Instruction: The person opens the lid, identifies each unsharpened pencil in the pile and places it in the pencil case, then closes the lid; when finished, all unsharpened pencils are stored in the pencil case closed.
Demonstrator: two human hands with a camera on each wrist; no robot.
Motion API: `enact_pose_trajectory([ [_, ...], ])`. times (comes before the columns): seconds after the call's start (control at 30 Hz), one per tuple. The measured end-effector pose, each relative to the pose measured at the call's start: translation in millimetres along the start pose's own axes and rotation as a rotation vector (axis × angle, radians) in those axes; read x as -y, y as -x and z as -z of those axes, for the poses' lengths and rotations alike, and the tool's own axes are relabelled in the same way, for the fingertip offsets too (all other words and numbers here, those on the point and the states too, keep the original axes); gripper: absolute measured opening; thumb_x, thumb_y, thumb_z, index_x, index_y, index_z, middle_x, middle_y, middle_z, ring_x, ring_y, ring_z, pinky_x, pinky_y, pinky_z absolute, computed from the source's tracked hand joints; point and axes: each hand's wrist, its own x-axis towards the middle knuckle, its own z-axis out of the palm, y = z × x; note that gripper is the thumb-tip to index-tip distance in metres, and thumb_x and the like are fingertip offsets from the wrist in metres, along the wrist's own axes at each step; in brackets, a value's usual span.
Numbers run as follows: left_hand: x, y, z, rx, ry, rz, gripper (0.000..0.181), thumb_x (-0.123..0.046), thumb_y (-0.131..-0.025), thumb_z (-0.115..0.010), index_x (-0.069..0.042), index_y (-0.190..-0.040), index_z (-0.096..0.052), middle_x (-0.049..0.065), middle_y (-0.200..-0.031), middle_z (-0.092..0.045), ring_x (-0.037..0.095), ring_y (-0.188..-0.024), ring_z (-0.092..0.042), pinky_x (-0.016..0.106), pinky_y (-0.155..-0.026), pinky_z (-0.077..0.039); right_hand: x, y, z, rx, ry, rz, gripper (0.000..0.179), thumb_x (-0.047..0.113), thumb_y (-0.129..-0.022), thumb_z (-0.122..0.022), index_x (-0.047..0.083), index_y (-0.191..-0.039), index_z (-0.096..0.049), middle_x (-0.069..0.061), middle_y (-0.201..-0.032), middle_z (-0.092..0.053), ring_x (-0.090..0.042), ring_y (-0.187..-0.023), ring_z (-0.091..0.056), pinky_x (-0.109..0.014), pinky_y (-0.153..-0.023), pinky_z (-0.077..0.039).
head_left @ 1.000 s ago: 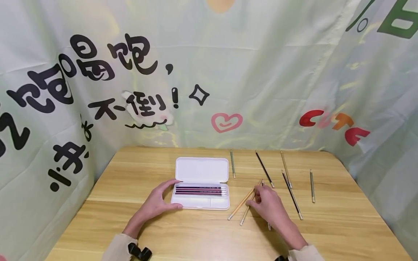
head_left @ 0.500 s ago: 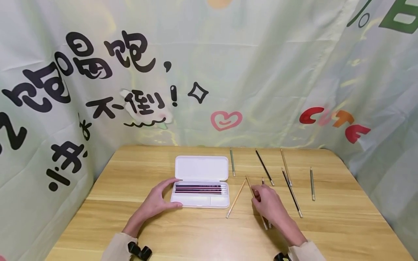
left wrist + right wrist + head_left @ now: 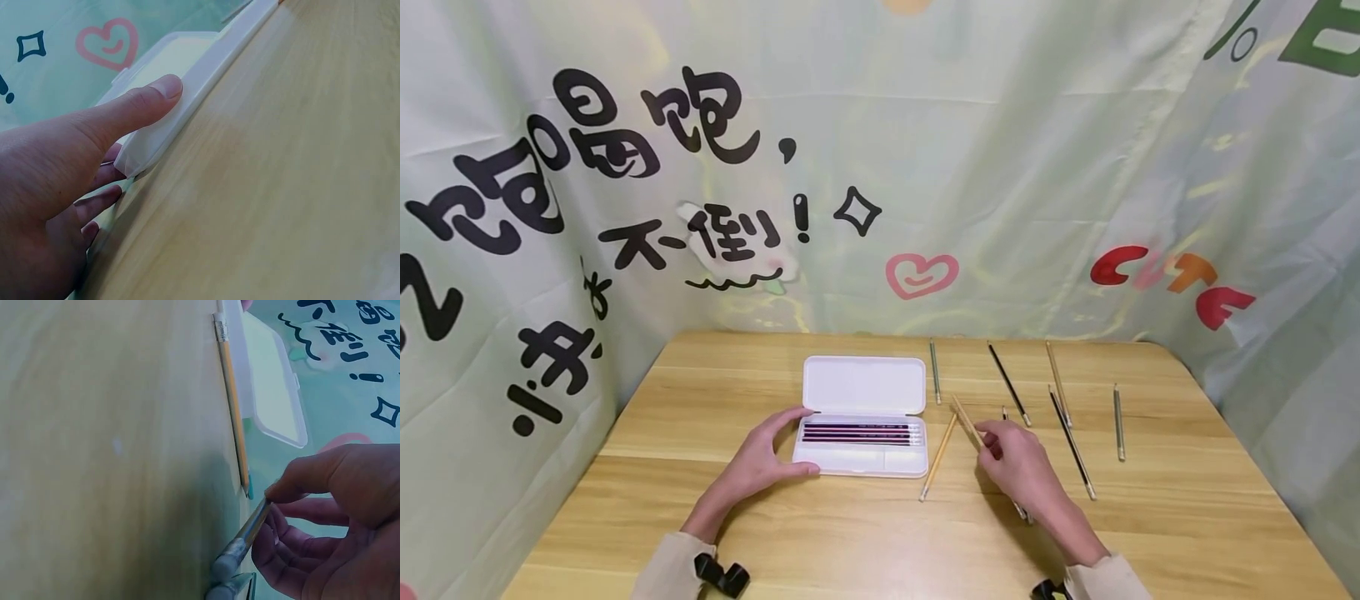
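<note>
The white pencil case (image 3: 838,461) lies with its lid (image 3: 863,385) raised, several dark striped pencils (image 3: 853,435) side by side in its back compartment. My left hand (image 3: 756,462) holds the case's left end, thumb (image 3: 150,103) on the front edge, other fingers behind. To the right of the case, my right hand (image 3: 1021,467) pinches a wood-coloured pencil (image 3: 967,421) between thumb and fingers, eraser end toward me in the right wrist view. A yellow pencil (image 3: 936,467) rests between case and right hand. Another pencil (image 3: 1005,412) is partly hidden beneath that hand.
Across the right of the wooden table (image 3: 715,392) lie a green pencil (image 3: 935,375), a black pencil (image 3: 1009,383), another black pencil (image 3: 1073,446), a tan pencil (image 3: 1058,383) and a grey pencil (image 3: 1119,425). A printed curtain (image 3: 1000,183) hangs behind.
The right hand has drawn the wood-coloured pencil away from the yellow one and turned it, its far tip now pointing left toward the case. The left hand stays at the case.
</note>
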Motion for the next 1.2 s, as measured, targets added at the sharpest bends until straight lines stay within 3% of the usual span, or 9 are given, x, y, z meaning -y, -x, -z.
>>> enact_pose_trajectory([
  [0.23, -0.7, -1.6, 0.8, 0.006, 0.0, 0.01, 0.091, -0.05, -0.067, -0.095, -0.018, -0.144, -0.058, 0.009, -0.148, -0.055, 0.036, -0.139, -0.047, 0.061, -0.115, -0.034, 1.6, -1.1, 2.4, -0.015, -0.073, 0.046, 0.034, -0.005, -0.087, -0.065, -0.008, -0.121, -0.068, -0.006, -0.089, -0.064, -0.013, -0.077, -0.062, -0.024, -0.062, -0.055],
  [0.53, -4.5, 0.2, 3.1, 0.002, 0.009, -0.001, 0.091, -0.048, -0.066, -0.096, -0.016, -0.143, -0.058, 0.009, -0.147, -0.056, 0.037, -0.138, -0.048, 0.062, -0.115, -0.034, 7.8, -2.9, -4.3, 0.037, -0.202, 0.035, 0.026, -0.002, -0.101, -0.056, 0.0, -0.127, -0.06, -0.008, -0.087, -0.064, -0.016, -0.07, -0.058, -0.025, -0.052, -0.048],
  [0.77, -3.0, 0.4, 0.1, 0.006, 0.02, -0.003, 0.092, -0.049, -0.066, -0.096, -0.017, -0.144, -0.058, 0.009, -0.148, -0.055, 0.037, -0.139, -0.047, 0.063, -0.115, -0.033, 14.1, -8.4, -7.4, -0.051, -0.288, 0.038, 0.007, -0.001, -0.097, -0.067, 0.001, -0.103, -0.069, -0.01, -0.083, -0.072, -0.024, -0.065, -0.067, -0.025, -0.053, -0.054],
  [1.1, -1.3, 0.9, -0.5, 0.003, 0.029, 0.004, 0.092, -0.049, -0.066, -0.095, -0.019, -0.144, -0.057, 0.009, -0.148, -0.055, 0.038, -0.139, -0.047, 0.065, -0.115, -0.031, 27.6, -21.2, -9.3, -0.007, -0.276, 0.12, 0.02, -0.007, -0.094, -0.067, 0.001, -0.111, -0.074, -0.011, -0.097, -0.073, -0.024, -0.081, -0.069, -0.025, -0.068, -0.058],
  [1.2, -1.2, 1.1, -0.5, 0.0, 0.031, 0.007, 0.093, -0.049, -0.065, -0.096, -0.018, -0.144, -0.058, 0.009, -0.148, -0.055, 0.038, -0.139, -0.047, 0.065, -0.115, -0.032, 33.3, -26.2, -10.3, 0.008, -0.288, 0.132, 0.016, -0.007, -0.094, -0.067, 0.002, -0.105, -0.074, -0.01, -0.095, -0.074, -0.027, -0.083, -0.07, -0.025, -0.067, -0.058],
])
